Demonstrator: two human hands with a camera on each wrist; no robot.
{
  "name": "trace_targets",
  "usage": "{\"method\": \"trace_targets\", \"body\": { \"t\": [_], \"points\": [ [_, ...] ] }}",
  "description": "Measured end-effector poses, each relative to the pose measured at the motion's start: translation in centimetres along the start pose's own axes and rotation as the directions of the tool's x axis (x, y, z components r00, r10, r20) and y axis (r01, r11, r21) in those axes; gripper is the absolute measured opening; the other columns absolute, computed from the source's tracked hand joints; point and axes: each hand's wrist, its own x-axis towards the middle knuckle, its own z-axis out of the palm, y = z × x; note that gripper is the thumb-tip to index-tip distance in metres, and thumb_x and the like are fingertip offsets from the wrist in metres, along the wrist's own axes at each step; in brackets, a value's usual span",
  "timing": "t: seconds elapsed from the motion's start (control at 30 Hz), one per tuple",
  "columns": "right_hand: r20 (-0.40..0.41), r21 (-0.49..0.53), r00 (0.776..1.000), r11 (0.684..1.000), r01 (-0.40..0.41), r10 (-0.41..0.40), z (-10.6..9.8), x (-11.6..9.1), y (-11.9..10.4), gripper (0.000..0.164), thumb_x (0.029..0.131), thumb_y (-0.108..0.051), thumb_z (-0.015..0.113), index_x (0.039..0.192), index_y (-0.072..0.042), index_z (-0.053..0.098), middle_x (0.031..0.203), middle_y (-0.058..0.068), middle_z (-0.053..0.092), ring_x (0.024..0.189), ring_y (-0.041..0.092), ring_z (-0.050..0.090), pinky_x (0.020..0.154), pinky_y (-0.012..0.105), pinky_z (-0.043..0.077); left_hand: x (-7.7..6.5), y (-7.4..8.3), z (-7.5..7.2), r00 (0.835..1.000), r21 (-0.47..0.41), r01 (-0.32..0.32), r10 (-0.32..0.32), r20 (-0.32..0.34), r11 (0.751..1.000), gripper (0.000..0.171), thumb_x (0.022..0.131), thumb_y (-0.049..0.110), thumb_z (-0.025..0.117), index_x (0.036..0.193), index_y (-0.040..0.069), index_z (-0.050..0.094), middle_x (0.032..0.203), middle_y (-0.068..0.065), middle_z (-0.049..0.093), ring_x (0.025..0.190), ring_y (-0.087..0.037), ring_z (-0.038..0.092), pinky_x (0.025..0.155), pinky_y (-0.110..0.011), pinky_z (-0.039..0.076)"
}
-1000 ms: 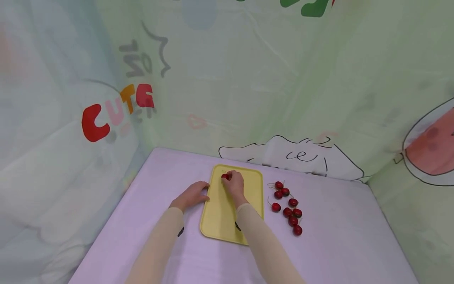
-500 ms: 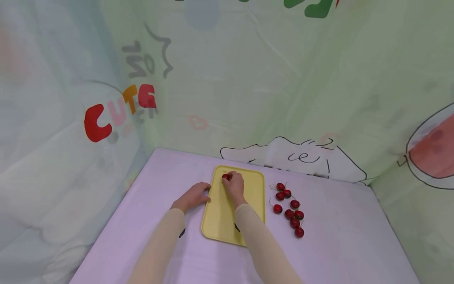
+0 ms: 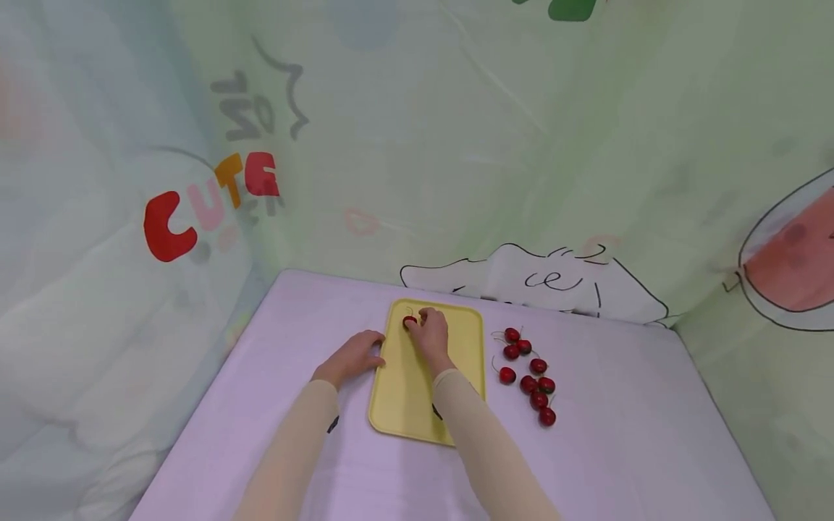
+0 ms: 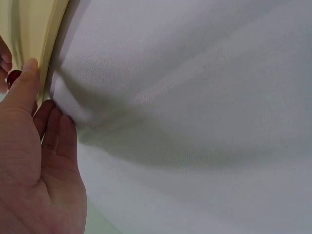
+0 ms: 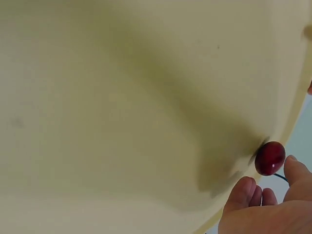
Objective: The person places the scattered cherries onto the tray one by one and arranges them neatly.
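Note:
Near the far left corner of the yellow tray (image 3: 404, 391) lies a dark red cherry (image 3: 409, 321), its thin stem toward the far rim. Around it is my right hand (image 3: 431, 339), thumb and fingers spread. In the right wrist view a small gap separates the cherry (image 5: 270, 158) from the thumb and fingertips (image 5: 241, 190). My left hand (image 3: 354, 357) rests at the tray's left rim, fingers and thumb apart and touching the edge. The left wrist view shows its thumb (image 4: 27, 80) against the rim, other fingers just outside.
Several cherries (image 3: 538, 367) with stems lie loosely grouped on the lilac tabletop (image 3: 619, 420), right of the tray. A patterned cloth (image 3: 391, 166) hangs behind the table and down both sides.
The right fingers have moved apart and off the cherry they pinched earlier; it now lies slightly farther left. The left hand stays at the tray rim. The head view shifts a little.

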Motion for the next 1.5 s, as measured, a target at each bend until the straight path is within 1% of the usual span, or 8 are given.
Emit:
{"method": "trace_targets", "body": {
  "t": [0.13, 0.37, 0.57, 0.73, 0.9, 1.13, 1.4, 1.5],
  "points": [
    [0.010, 0.023, 1.000, 1.000, 0.004, -0.004, -1.3, -0.3, -0.5, 0.038, 0.087, -0.016, 0.075, 0.116, 0.005, 0.062, 0.110, 0.018, 0.059, 0.102, 0.030, 0.058, 0.090, 0.039, 0.052, 0.0, 0.1, -0.1, 1.000, 0.005, -0.001, 0.001, -0.003, 1.000, 0.051, 0.090, 0.017, 0.072, 0.133, -0.003, 0.053, 0.135, -0.017, 0.054, 0.131, -0.031, 0.046, 0.113, -0.043, 0.035],
    [0.022, 0.060, 0.999, 0.998, 0.030, -0.032, -4.6, -1.4, -0.9, 0.041, 0.091, -0.015, 0.070, 0.124, 0.007, 0.059, 0.118, 0.022, 0.059, 0.109, 0.034, 0.057, 0.093, 0.042, 0.052, 0.4, -0.4, 0.2, 1.000, 0.006, 0.011, -0.011, 0.014, 1.000, 0.052, 0.091, 0.018, 0.070, 0.135, -0.002, 0.051, 0.139, -0.016, 0.052, 0.134, -0.031, 0.043, 0.115, -0.041, 0.033],
    [-0.008, 0.018, 0.996, 0.996, 0.087, -0.087, -7.2, -1.2, 1.1, 0.041, 0.090, -0.015, 0.071, 0.123, 0.007, 0.059, 0.116, 0.022, 0.060, 0.109, 0.034, 0.058, 0.096, 0.042, 0.051, 0.0, 0.1, 0.0, 1.000, -0.014, 0.016, -0.016, 0.009, 1.000, 0.051, 0.091, 0.016, 0.071, 0.134, -0.003, 0.051, 0.138, -0.017, 0.052, 0.133, -0.032, 0.043, 0.115, -0.041, 0.033],
    [-0.012, 0.021, 0.995, 0.995, 0.095, -0.095, -10.0, -1.8, 1.6, 0.043, 0.091, -0.016, 0.070, 0.126, 0.006, 0.058, 0.122, 0.022, 0.059, 0.112, 0.034, 0.058, 0.098, 0.042, 0.050, -0.2, -0.1, 0.0, 1.000, 0.001, 0.015, -0.015, 0.011, 1.000, 0.053, 0.091, 0.017, 0.071, 0.136, -0.002, 0.051, 0.139, -0.016, 0.052, 0.134, -0.031, 0.043, 0.115, -0.041, 0.032],
    [-0.036, 0.026, 0.994, 0.994, 0.106, -0.105, -12.2, -2.3, 2.3, 0.043, 0.092, -0.015, 0.069, 0.127, 0.007, 0.057, 0.123, 0.024, 0.057, 0.112, 0.035, 0.057, 0.099, 0.044, 0.050, -0.3, 0.0, -0.1, 1.000, -0.017, 0.006, -0.006, 0.006, 1.000, 0.053, 0.091, 0.016, 0.071, 0.136, -0.002, 0.050, 0.139, -0.017, 0.052, 0.134, -0.032, 0.043, 0.115, -0.042, 0.032],
    [-0.071, 0.006, 0.995, 0.998, 0.070, -0.069, -14.7, -3.2, 3.9, 0.044, 0.093, -0.017, 0.068, 0.129, 0.005, 0.056, 0.125, 0.021, 0.057, 0.115, 0.034, 0.056, 0.100, 0.044, 0.049, -0.3, 0.0, 0.1, 1.000, -0.015, -0.006, 0.006, 0.001, 1.000, 0.052, 0.090, 0.015, 0.071, 0.134, -0.003, 0.051, 0.137, -0.018, 0.053, 0.132, -0.033, 0.044, 0.114, -0.043, 0.033],
    [-0.093, 0.002, 0.995, 1.000, 0.025, -0.025, -16.7, -4.1, 6.2, 0.045, 0.094, -0.022, 0.067, 0.132, 0.000, 0.056, 0.126, 0.017, 0.059, 0.116, 0.029, 0.057, 0.101, 0.041, 0.049, 0.0, -0.4, 0.4, 1.000, -0.008, 0.012, -0.012, 0.007, 1.000, 0.053, 0.091, 0.019, 0.071, 0.136, 0.000, 0.051, 0.139, -0.015, 0.052, 0.134, -0.030, 0.043, 0.115, -0.041, 0.033],
    [-0.106, -0.002, 0.994, 1.000, 0.018, -0.018, -17.8, -4.9, 6.6, 0.047, 0.094, -0.024, 0.067, 0.131, 0.001, 0.056, 0.124, 0.019, 0.059, 0.114, 0.031, 0.057, 0.099, 0.043, 0.050, -0.1, -0.4, 0.3, 1.000, -0.025, 0.009, -0.009, 0.005, 1.000, 0.053, 0.091, 0.017, 0.071, 0.137, -0.001, 0.050, 0.139, -0.016, 0.051, 0.134, -0.032, 0.042, 0.115, -0.042, 0.032]
  ]
}}
